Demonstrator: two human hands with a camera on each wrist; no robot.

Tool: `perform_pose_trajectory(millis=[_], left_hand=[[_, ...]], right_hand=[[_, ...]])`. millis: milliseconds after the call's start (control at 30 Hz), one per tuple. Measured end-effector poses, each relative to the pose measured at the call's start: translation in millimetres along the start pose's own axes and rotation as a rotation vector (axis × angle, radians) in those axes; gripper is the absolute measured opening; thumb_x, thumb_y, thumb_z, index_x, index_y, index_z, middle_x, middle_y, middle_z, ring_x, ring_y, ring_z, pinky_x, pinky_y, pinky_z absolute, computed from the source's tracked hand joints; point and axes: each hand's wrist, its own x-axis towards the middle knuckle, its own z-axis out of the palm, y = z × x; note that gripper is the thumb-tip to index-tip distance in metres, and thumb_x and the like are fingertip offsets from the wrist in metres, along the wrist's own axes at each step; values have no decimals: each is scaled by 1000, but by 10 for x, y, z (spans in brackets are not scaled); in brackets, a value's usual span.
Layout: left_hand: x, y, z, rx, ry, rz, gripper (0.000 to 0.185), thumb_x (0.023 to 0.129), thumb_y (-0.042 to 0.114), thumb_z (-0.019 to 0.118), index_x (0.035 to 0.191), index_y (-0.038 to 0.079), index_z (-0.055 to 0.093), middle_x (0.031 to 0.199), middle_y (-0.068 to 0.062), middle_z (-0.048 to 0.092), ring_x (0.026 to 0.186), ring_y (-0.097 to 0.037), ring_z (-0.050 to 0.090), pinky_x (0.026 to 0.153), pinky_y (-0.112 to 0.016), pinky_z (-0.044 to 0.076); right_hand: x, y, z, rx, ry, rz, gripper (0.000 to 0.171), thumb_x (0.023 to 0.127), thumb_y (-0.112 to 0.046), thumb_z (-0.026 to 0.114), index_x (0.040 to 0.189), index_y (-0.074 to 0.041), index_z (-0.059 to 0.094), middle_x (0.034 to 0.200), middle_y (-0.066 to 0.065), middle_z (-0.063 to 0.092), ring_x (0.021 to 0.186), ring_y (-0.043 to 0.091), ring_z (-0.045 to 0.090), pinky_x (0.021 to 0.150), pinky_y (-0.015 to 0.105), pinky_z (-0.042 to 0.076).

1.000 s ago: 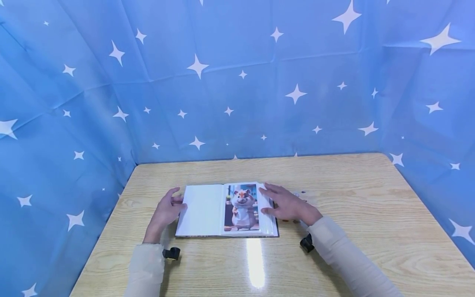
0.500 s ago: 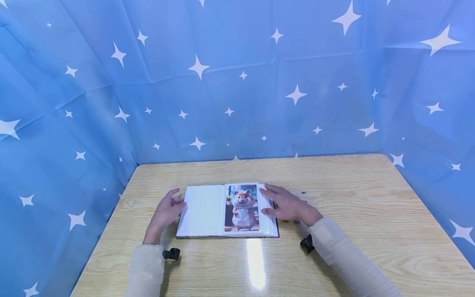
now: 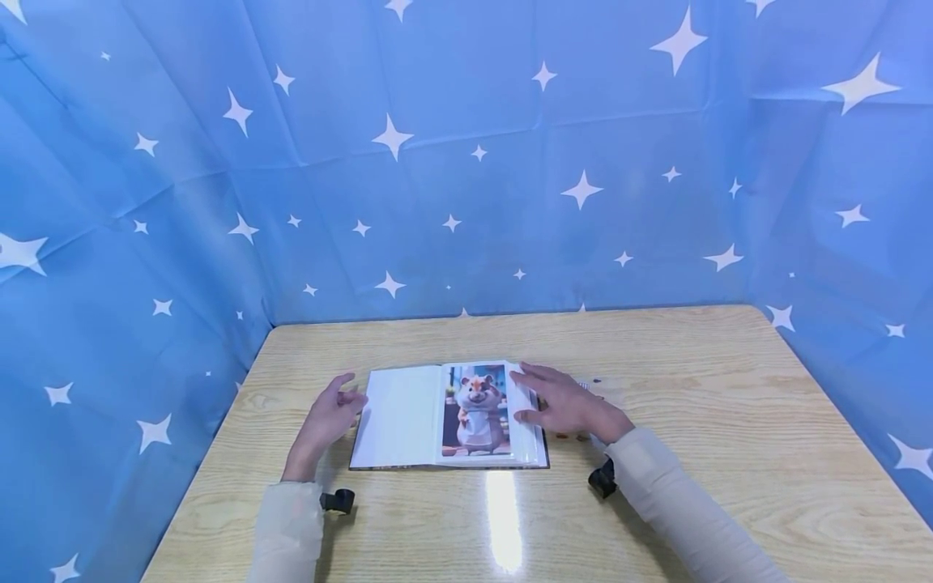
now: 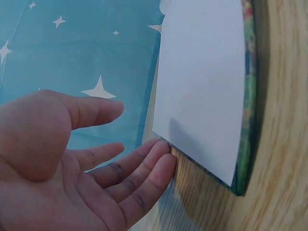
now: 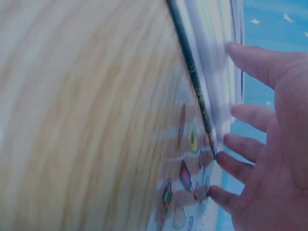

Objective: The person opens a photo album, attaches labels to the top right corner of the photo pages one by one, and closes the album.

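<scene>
Backdrop: blue cloth with white stars [image 3: 466,162] closes me in at 9, 12 and 3 o'clock – creased, hanging down to the table's edges.
Table: pale wood-grain tabletop [image 3: 692,453], glossy, with a streak of lamp glare at 6 o'clock from the album.
Album: open photo album with white pages and a dark patterned cover [image 3: 404,417] lies flat mid-table, a little toward 9 o'clock; its left page is blank.
Progress: as I judge it, the album is opened near its front – only one leaf lies on the left, a thick block of pages under my right hand remains unturned.
Picture: the hamster photo on the right page [image 3: 477,409] sits in its sleeve, upright toward me.
Right hand: my right hand [image 3: 564,403] rests flat on the page block's outer edge at 3 o'clock, fingers straight and spread, gripping nothing.
Left hand: my left hand [image 4: 84,166] is wide and relaxed at 9 o'clock, fingertips just at the cover's corner.
Stickers: a sheet of small coloured stickers [image 5: 185,185] lies beneath my right palm, beside the album.
</scene>
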Motion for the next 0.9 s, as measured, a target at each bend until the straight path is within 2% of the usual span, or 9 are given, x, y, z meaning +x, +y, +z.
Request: perform_pose_trajectory(millis=[233, 433, 567, 700, 900], left_hand=[[-9, -5, 4, 16, 3, 4, 58, 104, 22, 50, 155, 6, 27, 133, -25, 55, 108, -34, 63, 86, -42, 55], [-5, -18, 5, 10, -2, 6, 58, 104, 22, 49, 155, 6, 26, 135, -24, 54, 111, -34, 62, 87, -43, 55], [0, -26, 5, -1, -4, 3, 58, 104, 22, 49, 156, 7, 25, 135, -24, 54, 114, -35, 61, 88, -43, 54], [7, -36, 4, -5, -4, 5, 59, 104, 21, 49, 155, 6, 25, 134, -24, 54, 114, -35, 60, 87, -42, 54], [10, -35, 8, 0, 2, 4, 59, 104, 22, 49, 155, 6, 26, 134, -24, 54, 113, -35, 61, 86, -41, 55]], right_hand=[[38, 33, -10, 102, 41, 7, 72, 98, -42, 59, 155, -7, 32, 161, 24, 21, 146, 47, 21, 115, 66, 17], [31, 92, -76, 220, 107, 35, 67, 100, -37, 58, 152, -1, 35, 159, 29, 22, 145, 49, 21, 114, 66, 20], [-26, 160, -126, 198, 152, 44, 61, 101, -30, 57, 149, 2, 39, 154, 29, 31, 141, 49, 28, 111, 65, 28], [-127, 235, -157, 165, 188, 72, 56, 99, -21, 62, 145, 6, 43, 148, 31, 39, 137, 50, 34, 109, 64, 32], [-243, 343, -146, 90, 229, 101, 57, 93, -14, 68, 141, 8, 48, 143, 34, 42, 132, 53, 37, 105, 65, 36]])
